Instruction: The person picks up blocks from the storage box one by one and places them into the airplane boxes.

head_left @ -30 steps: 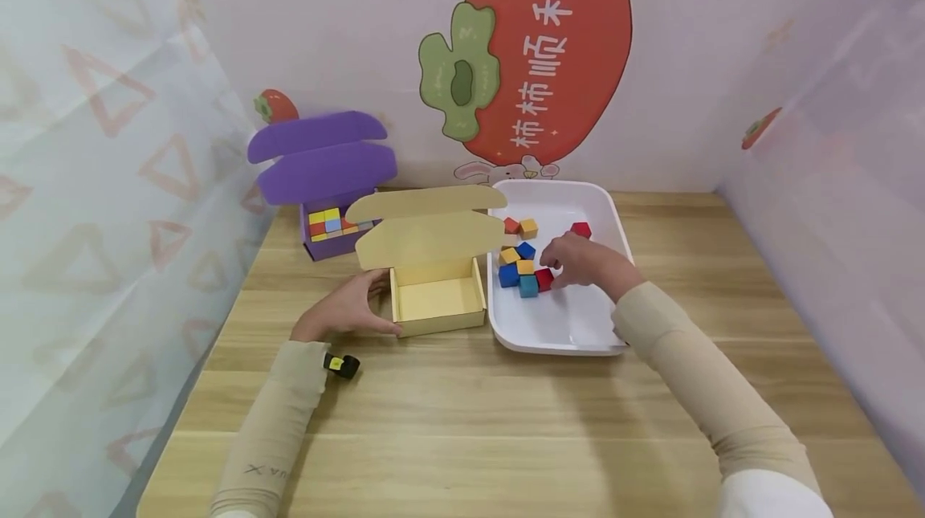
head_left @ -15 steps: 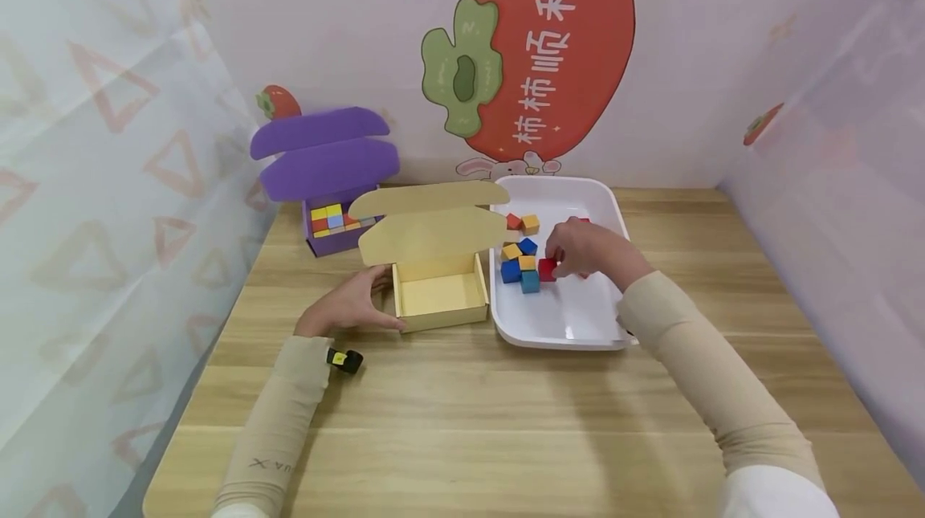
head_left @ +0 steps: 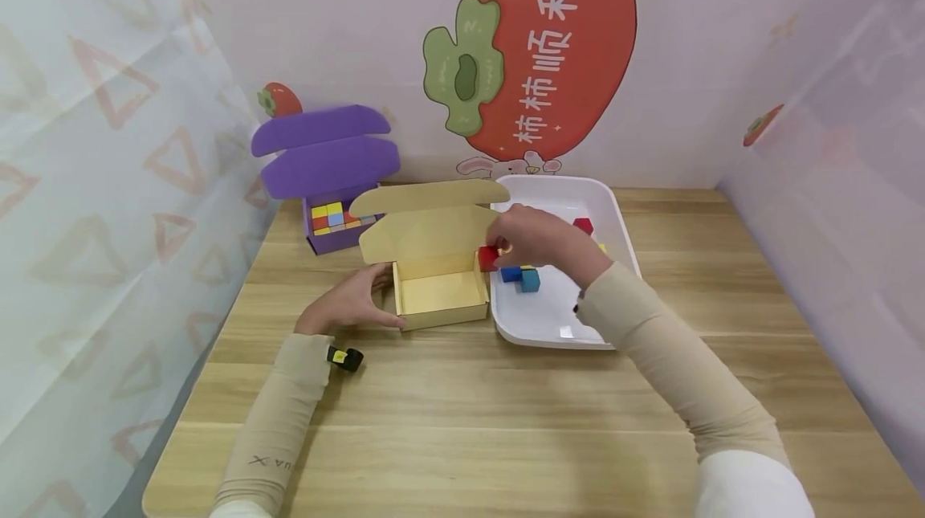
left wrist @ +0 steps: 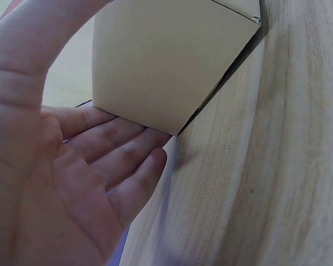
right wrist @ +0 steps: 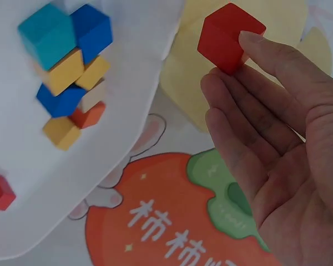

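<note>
My right hand pinches a red cube between thumb and fingers, lifted at the right wall of a small pale yellow cardboard box. The box stands with its lid raised, and no cube shows inside. At its left end my left hand holds the box, thumb at the front corner and fingertips at the back edge, as the left wrist view also shows. Several coloured cubes, such as a teal cube and an orange cube, lie in the white tray, partly hidden by the right hand in the head view.
Behind and left of the yellow box, a purple box with its lid up holds several coloured blocks. Another red cube lies toward the tray's back right. A printed wall sheet rises behind the wooden table.
My right hand has taken the red cube from beside the other cubes, raised it and carried it left to the yellow box's right wall. The left hand stays at the box.
</note>
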{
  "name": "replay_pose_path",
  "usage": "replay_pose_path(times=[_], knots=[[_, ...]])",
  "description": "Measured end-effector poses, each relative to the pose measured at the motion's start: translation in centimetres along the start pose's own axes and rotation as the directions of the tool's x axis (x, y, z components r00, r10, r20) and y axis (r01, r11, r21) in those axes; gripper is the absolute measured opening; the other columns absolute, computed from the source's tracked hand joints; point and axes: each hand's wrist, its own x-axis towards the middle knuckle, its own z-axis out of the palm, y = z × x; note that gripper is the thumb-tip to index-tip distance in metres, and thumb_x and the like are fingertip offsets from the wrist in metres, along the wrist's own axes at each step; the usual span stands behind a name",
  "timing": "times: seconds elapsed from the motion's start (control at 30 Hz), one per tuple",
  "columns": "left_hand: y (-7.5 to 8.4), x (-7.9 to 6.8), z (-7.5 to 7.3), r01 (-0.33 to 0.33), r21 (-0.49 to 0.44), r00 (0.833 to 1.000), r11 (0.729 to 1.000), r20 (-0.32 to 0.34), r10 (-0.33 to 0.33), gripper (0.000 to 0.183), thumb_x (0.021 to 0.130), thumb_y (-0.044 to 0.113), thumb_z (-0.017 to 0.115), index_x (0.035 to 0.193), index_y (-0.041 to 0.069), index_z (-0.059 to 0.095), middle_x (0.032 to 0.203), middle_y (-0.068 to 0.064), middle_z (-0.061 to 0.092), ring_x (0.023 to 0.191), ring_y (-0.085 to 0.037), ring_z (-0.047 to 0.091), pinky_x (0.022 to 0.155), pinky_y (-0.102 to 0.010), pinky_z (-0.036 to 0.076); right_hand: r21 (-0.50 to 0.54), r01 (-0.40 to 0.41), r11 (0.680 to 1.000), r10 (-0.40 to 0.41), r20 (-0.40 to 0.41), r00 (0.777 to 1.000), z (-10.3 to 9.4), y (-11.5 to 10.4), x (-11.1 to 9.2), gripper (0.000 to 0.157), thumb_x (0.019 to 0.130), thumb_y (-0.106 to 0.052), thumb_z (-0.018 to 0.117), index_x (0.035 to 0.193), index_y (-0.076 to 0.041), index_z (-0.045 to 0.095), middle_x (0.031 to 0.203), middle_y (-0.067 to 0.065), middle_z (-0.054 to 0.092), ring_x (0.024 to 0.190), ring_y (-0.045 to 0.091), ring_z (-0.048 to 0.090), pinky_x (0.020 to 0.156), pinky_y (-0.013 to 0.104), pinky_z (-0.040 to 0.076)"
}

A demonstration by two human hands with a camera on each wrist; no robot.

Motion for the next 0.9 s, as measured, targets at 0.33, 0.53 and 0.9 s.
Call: replay_pose_path(times=[0.33,0.53,0.9], knots=[[0.0,0.2,0.0,-0.008,-0.024,1.0,1.0,-0.007,0.008,0.117,0.071,0.038,0.101,0.162,0.005,0.035,0.164,-0.013,0.047,0.154,-0.036,0.042,0.13,-0.056,0.033,-0.173,0.076,0.982,-0.084,-0.036,0.996,2.3,-5.6,5.4,0.015,0.094,-0.021,0.082,0.103,-0.01,0.08,0.097,0.004,0.078,0.085,0.02,0.063,0.083,0.031,0.059],[0.1,0.1,-0.1,0.0,-0.029,1.0,1.0,-0.014,-0.001,0.115,0.07,0.038,0.101,0.161,0.008,0.037,0.163,-0.009,0.048,0.154,-0.034,0.044,0.13,-0.054,0.033,-0.168,0.018,0.986,-0.029,-0.06,0.998,4.2,-7.8,7.5,0.018,0.094,-0.02,0.083,0.108,-0.009,0.078,0.098,0.004,0.075,0.088,0.021,0.061,0.085,0.031,0.059],[0.5,0.1,-0.1,-0.005,-0.016,1.0,1.0,-0.003,0.005,0.112,0.072,0.035,0.1,0.16,0.005,0.038,0.162,-0.013,0.048,0.153,-0.036,0.044,0.131,-0.054,0.032,-0.177,-0.041,0.983,0.017,-0.137,0.99,8.4,-9.1,9.4,0.007,0.097,-0.006,0.075,0.104,-0.009,0.076,0.098,0.005,0.074,0.087,0.018,0.064,0.077,0.029,0.061]])
